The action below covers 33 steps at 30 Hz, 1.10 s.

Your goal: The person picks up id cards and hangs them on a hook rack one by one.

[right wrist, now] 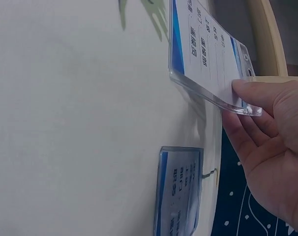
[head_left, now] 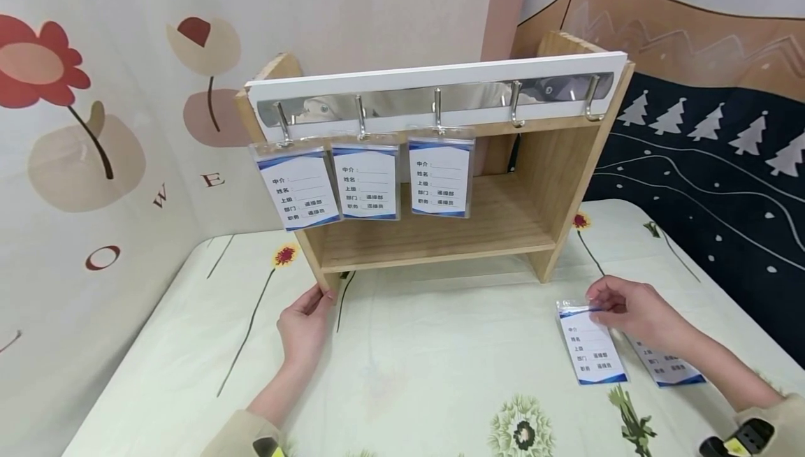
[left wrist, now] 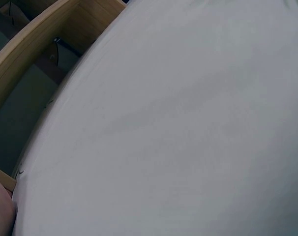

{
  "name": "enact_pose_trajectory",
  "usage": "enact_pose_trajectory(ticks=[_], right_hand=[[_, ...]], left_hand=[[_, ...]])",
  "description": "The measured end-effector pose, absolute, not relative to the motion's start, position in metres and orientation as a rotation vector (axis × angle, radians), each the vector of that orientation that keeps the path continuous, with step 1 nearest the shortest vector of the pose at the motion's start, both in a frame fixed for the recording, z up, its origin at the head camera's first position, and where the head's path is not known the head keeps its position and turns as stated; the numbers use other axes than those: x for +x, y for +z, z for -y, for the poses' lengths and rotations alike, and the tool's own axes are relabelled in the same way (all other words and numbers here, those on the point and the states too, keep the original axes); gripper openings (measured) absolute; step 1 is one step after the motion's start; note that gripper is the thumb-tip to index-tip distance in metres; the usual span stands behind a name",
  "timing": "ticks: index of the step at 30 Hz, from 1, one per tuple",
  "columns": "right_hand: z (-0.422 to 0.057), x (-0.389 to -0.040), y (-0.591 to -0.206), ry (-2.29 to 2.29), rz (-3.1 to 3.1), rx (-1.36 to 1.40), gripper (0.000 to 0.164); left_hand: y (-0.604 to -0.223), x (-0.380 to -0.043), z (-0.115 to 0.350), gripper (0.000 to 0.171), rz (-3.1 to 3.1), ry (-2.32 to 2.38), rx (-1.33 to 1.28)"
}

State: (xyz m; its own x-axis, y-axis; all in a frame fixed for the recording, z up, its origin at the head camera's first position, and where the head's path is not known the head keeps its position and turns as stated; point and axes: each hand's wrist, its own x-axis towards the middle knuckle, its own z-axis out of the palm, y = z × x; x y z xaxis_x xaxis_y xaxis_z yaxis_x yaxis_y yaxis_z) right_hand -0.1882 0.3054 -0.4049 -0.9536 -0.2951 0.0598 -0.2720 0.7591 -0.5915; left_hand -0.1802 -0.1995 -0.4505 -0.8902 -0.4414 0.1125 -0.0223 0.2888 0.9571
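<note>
My right hand [head_left: 641, 314] pinches a clear-sleeved name badge [head_left: 591, 349] near its top edge, thumb on the printed face. In the right wrist view the badge [right wrist: 203, 54] is tilted and raised over the cloth, with the fingers of the right hand [right wrist: 272, 142] behind it. A second badge [head_left: 669, 363] lies on the cloth, partly covered by the right hand and forearm in the head view. My left hand [head_left: 305, 331] grips the foot of the wooden shelf's [head_left: 434, 240] front left side between thumb and fingers. Only an edge of this hand [left wrist: 0, 211] shows in the left wrist view.
Across the shelf's top front runs a white rail [head_left: 434, 76] with several metal hooks. Three badges hang on the left three: the leftmost badge [head_left: 298, 188] tilted, then a middle badge [head_left: 367, 181] and another badge [head_left: 440, 176]. The two right hooks are bare. A flowered cloth [head_left: 428, 345] covers the table.
</note>
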Motion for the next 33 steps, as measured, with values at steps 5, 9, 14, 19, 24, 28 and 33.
enact_pose_trajectory(ticks=[5,9,14,19,24,28,33], right_hand=[[-0.304,-0.188,-0.403,-0.993,-2.908,-0.5,0.025],[-0.303,-0.188,-0.399,-1.01,-2.894,-0.534,0.025],[-0.302,-0.188,-0.393,-1.066,-2.854,-0.548,0.024],[-0.3,-0.187,-0.39,-1.149,-2.812,-0.555,0.024],[-0.299,-0.187,-0.39,-1.215,-2.804,-0.574,0.024],[-0.296,-0.187,-0.388,-1.235,-2.832,-0.594,0.026],[-0.292,-0.186,-0.386,-1.275,-2.864,-0.62,0.025]], left_hand=[[-0.451,-0.181,0.2,0.036,2.204,-1.632,0.415],[-0.452,-0.182,0.2,0.036,2.205,-1.627,0.418],[-0.452,-0.182,0.2,0.036,2.207,-1.621,0.418],[-0.452,-0.182,0.2,0.035,2.202,-1.623,0.413],[-0.451,-0.182,0.2,0.035,2.205,-1.62,0.411],[-0.452,-0.181,0.201,0.035,2.212,-1.615,0.406],[-0.452,-0.18,0.201,0.036,2.219,-1.617,0.399]])
